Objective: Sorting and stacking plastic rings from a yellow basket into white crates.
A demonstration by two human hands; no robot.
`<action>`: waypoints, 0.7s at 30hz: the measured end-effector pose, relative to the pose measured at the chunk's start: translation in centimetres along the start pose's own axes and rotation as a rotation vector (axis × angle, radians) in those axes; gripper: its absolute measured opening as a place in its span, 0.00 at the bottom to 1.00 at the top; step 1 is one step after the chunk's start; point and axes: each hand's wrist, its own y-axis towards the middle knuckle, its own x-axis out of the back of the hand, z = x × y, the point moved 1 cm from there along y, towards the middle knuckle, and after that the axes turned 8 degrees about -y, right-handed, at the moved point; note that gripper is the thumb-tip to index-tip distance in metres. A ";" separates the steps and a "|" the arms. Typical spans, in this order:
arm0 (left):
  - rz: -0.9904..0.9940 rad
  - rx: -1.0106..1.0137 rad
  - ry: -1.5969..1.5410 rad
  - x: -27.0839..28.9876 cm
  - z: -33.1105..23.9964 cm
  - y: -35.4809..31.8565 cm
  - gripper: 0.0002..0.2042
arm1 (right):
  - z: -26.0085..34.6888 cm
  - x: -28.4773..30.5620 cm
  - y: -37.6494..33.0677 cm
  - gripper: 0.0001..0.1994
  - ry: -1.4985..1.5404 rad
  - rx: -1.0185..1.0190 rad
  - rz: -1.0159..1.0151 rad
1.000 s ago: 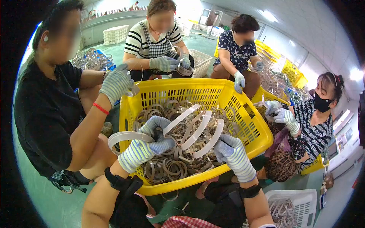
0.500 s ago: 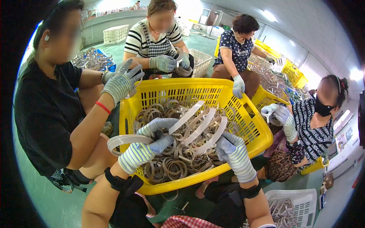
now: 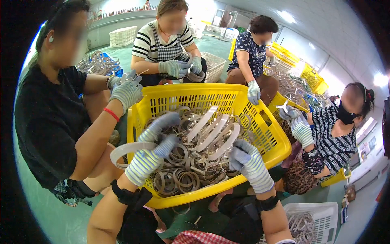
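My left hand [image 3: 148, 152], in a striped glove, is over the near left of a yellow basket [image 3: 219, 191]. A pale flat hoop [image 3: 132, 151] sticks out from its palm side, held there while the thumb and forefinger spread apart, blurred. My right hand [image 3: 250, 162], gloved too, is closed at the lower end of a group of pale flat hoops [image 3: 213, 130] joined by thin, wiry bits. They stand up in front of it over the basket. Its fingertips are partly hidden. Below lie many loose grey-brown hoops [image 3: 187, 181].
Co-workers in gloves sit around the basket: at left [image 3: 48, 118], far side [image 3: 166, 44], far right [image 3: 256, 53] and right [image 3: 331, 130]. One gloved hand [image 3: 254, 92] rests at the basket's far rim. A white crate [image 3: 331, 209] of strips stands at lower right.
My left hand has drawn left, away from the hoop group, keeping its single hoop. The right hand has barely moved. The left co-worker's hands have shifted, and the right co-worker's hands have turned.
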 end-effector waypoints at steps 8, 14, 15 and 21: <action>-0.074 0.254 -0.152 0.4 0.3 -0.6 0.15 | -0.4 0.7 -0.7 0.21 0.275 -0.159 0.287; -0.044 0.237 -0.153 -0.3 -0.8 -0.9 0.14 | 0.7 -0.7 -1.5 0.16 0.095 -0.194 0.213; -0.077 0.257 -0.136 -0.1 -0.9 -1.2 0.13 | 0.0 -1.3 -1.1 0.15 0.195 -0.230 0.256; -0.067 0.289 0.140 -0.3 0.6 -0.4 0.14 | -1.2 0.2 0.1 0.21 -0.032 -0.027 0.328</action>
